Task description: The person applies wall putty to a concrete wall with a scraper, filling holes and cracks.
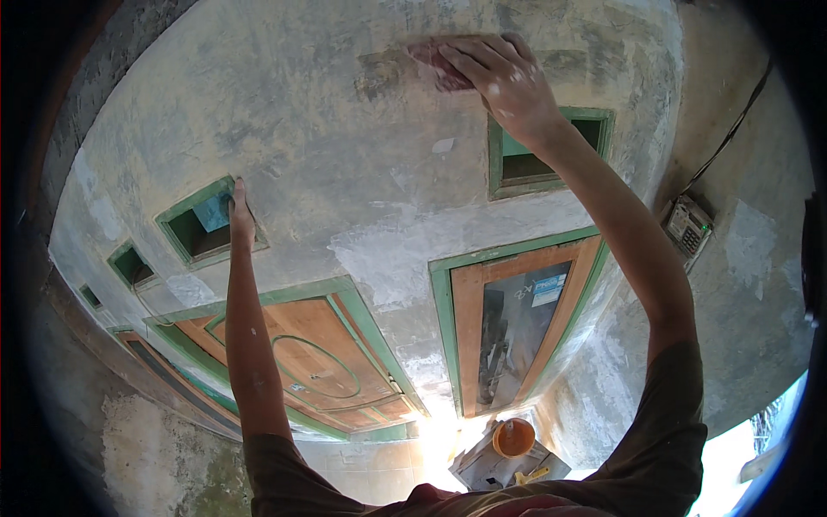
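Note:
My right hand [504, 77] is raised high and presses a small reddish-brown sanding pad [438, 65] flat against the rough grey plastered wall [345, 129]. Pale dust speckles the fingers. My left hand [239, 211] reaches up to the edge of a small green-framed vent opening [203, 226] and grips its frame, with fingers hooked inside. Both arms rise from the lower edge, in dark olive short sleeves.
A wooden door [314, 358] with green frame sits lower left, a green-framed window [512, 323] lower right, another vent opening [551, 151] by my right wrist. A meter box [687, 226] with cable hangs right. An orange bucket [514, 438] stands below.

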Action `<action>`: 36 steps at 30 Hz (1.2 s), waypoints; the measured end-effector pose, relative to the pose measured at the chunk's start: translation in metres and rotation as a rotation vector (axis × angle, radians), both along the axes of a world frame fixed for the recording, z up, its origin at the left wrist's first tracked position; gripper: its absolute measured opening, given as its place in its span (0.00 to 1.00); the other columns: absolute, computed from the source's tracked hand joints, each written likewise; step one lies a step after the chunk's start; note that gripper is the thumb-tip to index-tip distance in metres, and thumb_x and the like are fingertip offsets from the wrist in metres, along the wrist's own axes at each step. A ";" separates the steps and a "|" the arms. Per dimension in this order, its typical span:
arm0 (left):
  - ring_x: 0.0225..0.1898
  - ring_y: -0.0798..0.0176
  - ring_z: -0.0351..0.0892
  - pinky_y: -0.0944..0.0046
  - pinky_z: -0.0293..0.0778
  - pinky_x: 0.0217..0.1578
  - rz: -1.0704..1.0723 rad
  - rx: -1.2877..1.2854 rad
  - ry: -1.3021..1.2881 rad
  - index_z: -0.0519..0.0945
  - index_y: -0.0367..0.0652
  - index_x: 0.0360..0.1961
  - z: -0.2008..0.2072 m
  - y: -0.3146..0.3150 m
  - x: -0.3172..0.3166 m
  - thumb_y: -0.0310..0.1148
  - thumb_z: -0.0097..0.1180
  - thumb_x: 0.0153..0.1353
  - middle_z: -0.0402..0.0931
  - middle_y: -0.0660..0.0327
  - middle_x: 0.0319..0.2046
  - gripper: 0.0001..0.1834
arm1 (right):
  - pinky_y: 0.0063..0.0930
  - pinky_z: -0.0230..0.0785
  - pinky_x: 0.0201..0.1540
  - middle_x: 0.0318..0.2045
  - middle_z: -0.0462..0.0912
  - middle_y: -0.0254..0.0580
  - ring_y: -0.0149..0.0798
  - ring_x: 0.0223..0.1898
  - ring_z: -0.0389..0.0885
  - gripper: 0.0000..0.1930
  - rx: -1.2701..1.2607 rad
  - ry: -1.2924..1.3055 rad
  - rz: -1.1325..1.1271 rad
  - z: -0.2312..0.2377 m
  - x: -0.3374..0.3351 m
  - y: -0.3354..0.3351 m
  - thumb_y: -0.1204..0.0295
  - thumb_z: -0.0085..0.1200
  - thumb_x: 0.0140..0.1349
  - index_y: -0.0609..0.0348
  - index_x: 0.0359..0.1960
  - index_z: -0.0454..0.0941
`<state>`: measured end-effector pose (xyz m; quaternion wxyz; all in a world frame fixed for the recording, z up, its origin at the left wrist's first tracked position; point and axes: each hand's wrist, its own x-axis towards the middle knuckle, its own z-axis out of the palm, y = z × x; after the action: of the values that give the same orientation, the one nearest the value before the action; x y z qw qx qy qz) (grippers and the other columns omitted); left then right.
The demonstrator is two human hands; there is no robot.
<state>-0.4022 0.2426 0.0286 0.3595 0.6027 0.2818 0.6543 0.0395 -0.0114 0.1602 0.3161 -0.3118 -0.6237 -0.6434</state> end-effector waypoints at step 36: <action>0.47 0.61 0.71 0.64 0.66 0.49 -0.043 -0.038 -0.048 0.66 0.37 0.55 0.009 -0.045 0.014 0.59 0.39 0.60 0.71 0.57 0.48 0.35 | 0.39 0.61 0.46 0.40 0.77 0.32 0.38 0.42 0.74 0.16 -0.226 0.021 0.036 0.048 0.007 -0.006 0.69 0.48 0.56 0.44 0.47 0.75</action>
<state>-0.3887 0.1978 0.0376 0.3917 0.5858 0.2725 0.6551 0.0463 -0.0170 0.2085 0.2970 -0.3408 -0.6943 -0.5599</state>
